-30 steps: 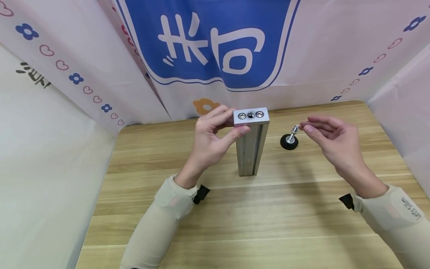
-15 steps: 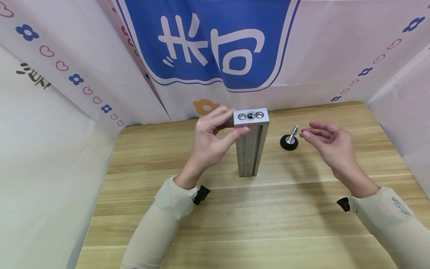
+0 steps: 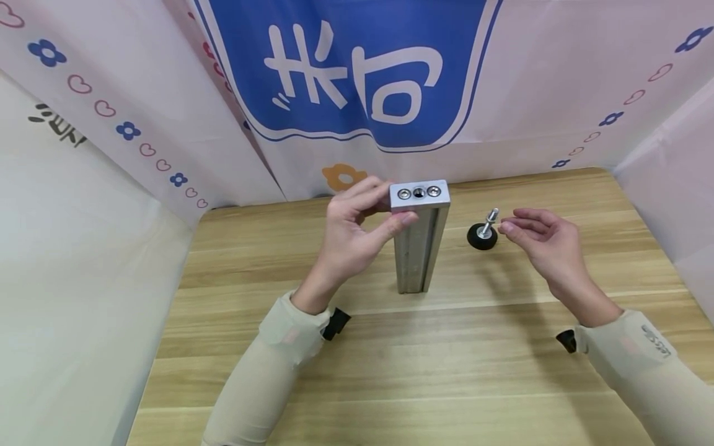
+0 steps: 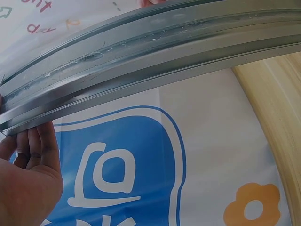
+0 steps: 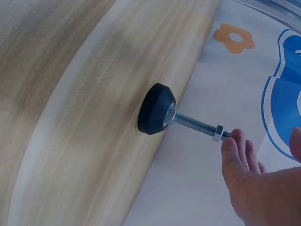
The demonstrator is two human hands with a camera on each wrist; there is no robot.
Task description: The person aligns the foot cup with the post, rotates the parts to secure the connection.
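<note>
The upright bar [image 3: 414, 254] at the centre is grey metal, satin-dull, its long groove scuffed and flecked; the end plate [image 3: 427, 202] capping it is smooth, paler metal with glossy screws [image 3: 434, 191]. Toward three o'clock, the round base [image 5: 154, 109] is matt black, rubber or plastic, unclear which; its threaded stud [image 5: 195, 125] and nut [image 5: 218, 133] are shiny metal. The tabletop [image 3: 418, 359] has smooth wood grain with a soft sheen. At twelve o'clock hangs a creased, cloth-like backdrop [image 3: 535, 93]; at seven and four, matt fabric sleeves [image 3: 251, 384].
</note>
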